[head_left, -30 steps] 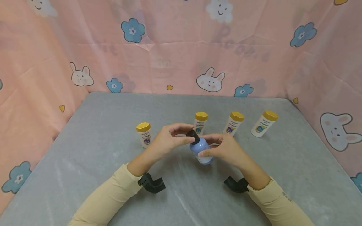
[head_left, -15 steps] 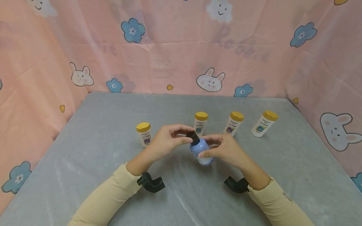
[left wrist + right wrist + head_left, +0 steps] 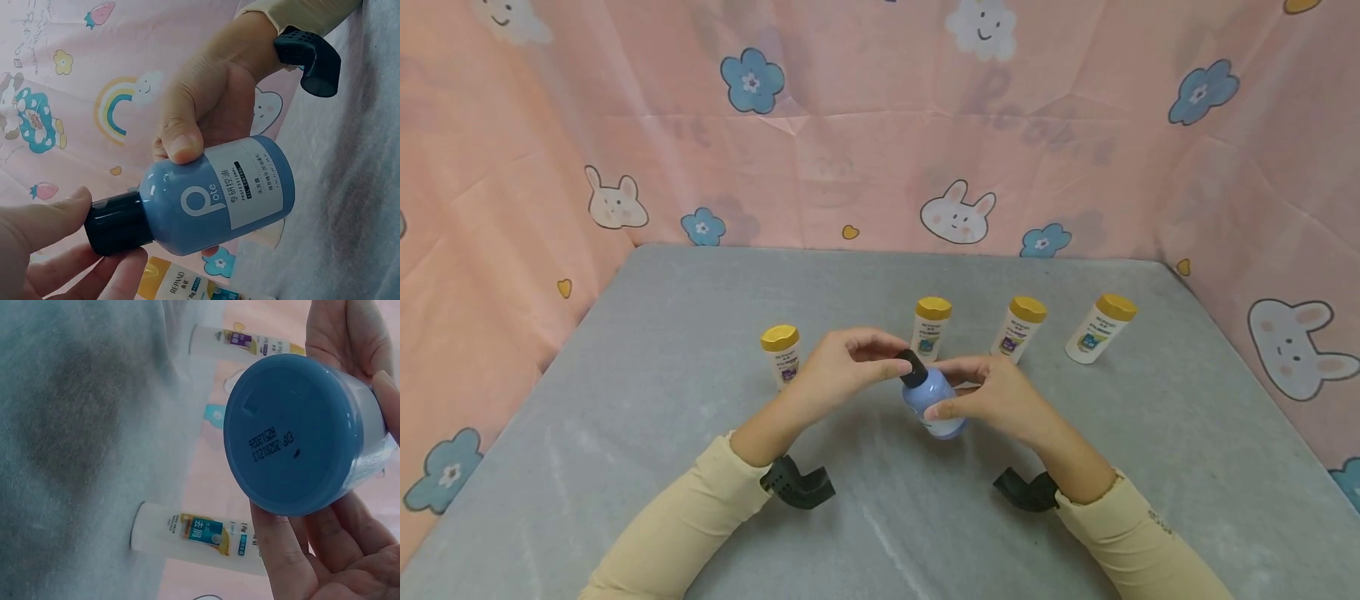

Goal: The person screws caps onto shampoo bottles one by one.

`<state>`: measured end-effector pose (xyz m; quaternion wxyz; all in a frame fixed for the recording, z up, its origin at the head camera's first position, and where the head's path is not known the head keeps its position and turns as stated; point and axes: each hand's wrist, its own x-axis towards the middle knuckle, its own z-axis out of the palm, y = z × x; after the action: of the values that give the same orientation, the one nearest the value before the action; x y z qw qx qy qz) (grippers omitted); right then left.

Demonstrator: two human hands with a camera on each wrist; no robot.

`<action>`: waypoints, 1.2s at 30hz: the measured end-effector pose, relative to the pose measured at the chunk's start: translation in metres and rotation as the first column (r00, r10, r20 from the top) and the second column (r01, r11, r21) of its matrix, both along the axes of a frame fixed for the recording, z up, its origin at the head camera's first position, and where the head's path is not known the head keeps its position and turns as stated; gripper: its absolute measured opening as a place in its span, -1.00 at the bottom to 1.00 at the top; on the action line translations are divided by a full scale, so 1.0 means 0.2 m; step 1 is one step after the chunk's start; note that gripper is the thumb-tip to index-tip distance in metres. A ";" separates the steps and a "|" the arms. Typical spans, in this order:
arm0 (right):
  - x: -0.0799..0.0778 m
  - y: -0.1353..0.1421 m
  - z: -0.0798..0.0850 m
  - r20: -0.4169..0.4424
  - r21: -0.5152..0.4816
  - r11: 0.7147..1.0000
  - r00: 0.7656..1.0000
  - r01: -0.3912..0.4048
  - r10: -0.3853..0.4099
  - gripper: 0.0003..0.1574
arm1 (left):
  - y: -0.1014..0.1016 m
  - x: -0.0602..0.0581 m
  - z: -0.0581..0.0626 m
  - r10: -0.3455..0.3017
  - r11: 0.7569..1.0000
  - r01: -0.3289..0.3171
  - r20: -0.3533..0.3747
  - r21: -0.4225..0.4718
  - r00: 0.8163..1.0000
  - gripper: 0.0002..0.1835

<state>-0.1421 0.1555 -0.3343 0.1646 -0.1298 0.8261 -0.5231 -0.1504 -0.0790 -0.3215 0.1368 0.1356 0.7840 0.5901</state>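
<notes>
A rounded blue bottle (image 3: 930, 402) with a white label is held tilted over the table, its black cap (image 3: 913, 369) pointing up and to the left. My left hand (image 3: 842, 372) pinches the cap between thumb and fingers. The bottle's body is gripped by my right hand (image 3: 1003, 398), thumb on the near side and fingers behind it. In the left wrist view the label (image 3: 250, 184) shows dark print, and the cap (image 3: 119, 223) sits against the bottle's neck. Seen in the right wrist view, the bottle's flat base (image 3: 290, 434) carries a printed date.
Several white bottles with gold caps stand beyond my hands: a left one (image 3: 784, 358), a middle one (image 3: 931, 325), another (image 3: 1018, 329) and a far right one (image 3: 1100, 329). The table (image 3: 700, 317) has a grey cover. A pink patterned curtain (image 3: 850, 150) surrounds it.
My left hand has shifted slightly left, its fingers turning a little at the cap. The right hand and the blue bottle have barely moved. The white bottles stand where they were.
</notes>
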 end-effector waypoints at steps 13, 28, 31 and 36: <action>0.00 0.01 0.01 0.021 0.029 1.000 1.000 0.002 -0.002 -0.35 | 0.00 0.00 -0.01 -0.136 0.990 0.140 -0.155 0.019 0.979 -0.65; -0.01 0.00 -0.01 0.024 0.009 1.000 1.000 -0.006 0.006 -0.36 | 0.00 0.00 0.00 0.012 1.000 -0.011 0.019 -0.025 1.000 -0.73; -0.01 0.00 -0.01 0.027 0.015 1.000 1.000 -0.003 0.002 -0.35 | 0.00 0.00 0.00 -0.009 1.000 0.009 0.006 -0.013 1.000 -0.72; -0.01 0.00 -0.01 0.026 0.027 1.000 1.000 0.002 -0.003 -0.34 | -0.01 0.00 0.00 -0.069 0.998 0.069 -0.031 0.003 0.997 -0.69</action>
<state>-0.1434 0.1554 -0.3370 0.1765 -0.1196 0.8311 -0.5136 -0.1497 -0.0813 -0.3205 0.1446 0.1719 0.7796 0.5846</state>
